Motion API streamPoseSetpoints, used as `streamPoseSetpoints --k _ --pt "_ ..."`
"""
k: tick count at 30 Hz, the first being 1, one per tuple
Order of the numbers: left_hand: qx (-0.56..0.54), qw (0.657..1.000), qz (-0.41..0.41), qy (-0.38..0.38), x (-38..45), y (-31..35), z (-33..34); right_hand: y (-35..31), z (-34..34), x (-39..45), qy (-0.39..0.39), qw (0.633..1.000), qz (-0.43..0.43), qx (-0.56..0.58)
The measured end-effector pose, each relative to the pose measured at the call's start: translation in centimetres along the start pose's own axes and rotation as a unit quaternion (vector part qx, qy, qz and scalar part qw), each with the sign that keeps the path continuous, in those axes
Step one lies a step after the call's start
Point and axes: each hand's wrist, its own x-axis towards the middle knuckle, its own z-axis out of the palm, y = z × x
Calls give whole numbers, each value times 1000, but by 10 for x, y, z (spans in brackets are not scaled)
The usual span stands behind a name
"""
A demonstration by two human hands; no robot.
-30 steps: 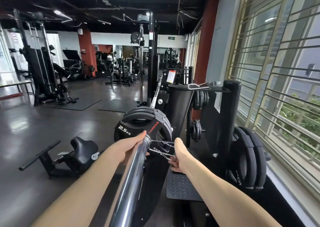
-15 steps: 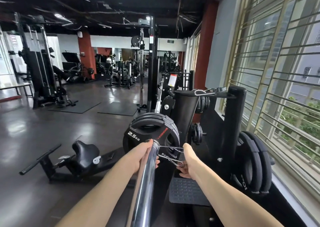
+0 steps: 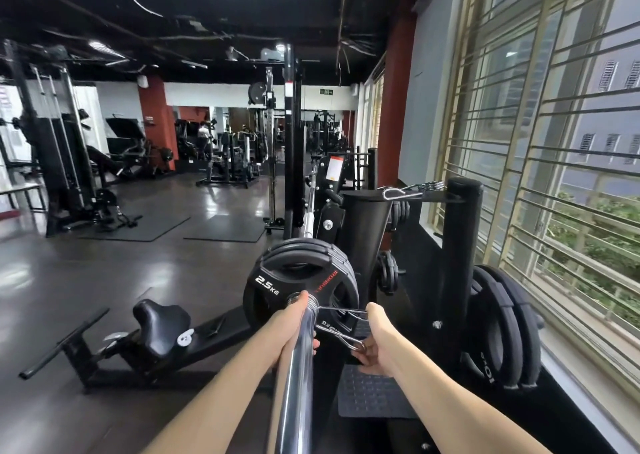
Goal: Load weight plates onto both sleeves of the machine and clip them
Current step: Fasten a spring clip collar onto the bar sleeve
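A chrome sleeve point(image 3: 297, 377) runs away from me, carrying several black plates point(image 3: 298, 273); the nearest reads 2.5 kg. A steel spring clip point(image 3: 341, 329) sits on the sleeve, its coil up against the plates. My left hand point(image 3: 291, 325) grips the sleeve just behind the coil. My right hand point(image 3: 375, 341) pinches the clip's two wire handles to the right of the sleeve.
A black plate rack point(image 3: 460, 263) stands to the right with large plates point(image 3: 502, 325) and small plates point(image 3: 388, 273), and a spare spring clip point(image 3: 408, 190) on top. A barred window point(image 3: 554, 162) lines the right wall. A padded seat point(image 3: 159, 322) lies low left; a rubber footplate point(image 3: 372, 391) is below.
The clip has slid forward along the sleeve until its coil reached the plates, both hands moving with it. My view has shifted slightly.
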Motion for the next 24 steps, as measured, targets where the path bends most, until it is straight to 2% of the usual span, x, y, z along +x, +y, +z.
streamPoseSetpoints --k 3,9,11,12,13,14,16,17,18,24 --pt "3 1000 16 -6 2 -4 -2 0 0 -1 -1 1000 8 -7" --pt "31 999 4 -13 -4 2 -5 -4 -14 -4 -56 998 19 -33" --pt "100 995 6 -11 -12 8 -8 -7 -20 -11 -53 997 -1 -53" --pt "189 982 16 7 -15 12 -10 -9 -24 -14 -36 997 -26 -68" --pt "308 950 31 33 -19 18 -12 -13 -29 -16 -15 995 -58 -83" --pt "431 898 53 75 -22 25 -13 -18 -33 -16 1 992 -89 -92" --pt "638 738 121 184 -33 47 -11 -29 -43 -11 16 985 -140 -99" --pt "684 676 160 222 -37 60 -5 -36 -48 -9 17 982 -160 -102" --pt "697 648 193 239 -43 74 4 -44 -53 -8 16 979 -176 -104" --pt "639 626 384 229 -39 135 85 -95 -86 8 -1 959 -263 -107"
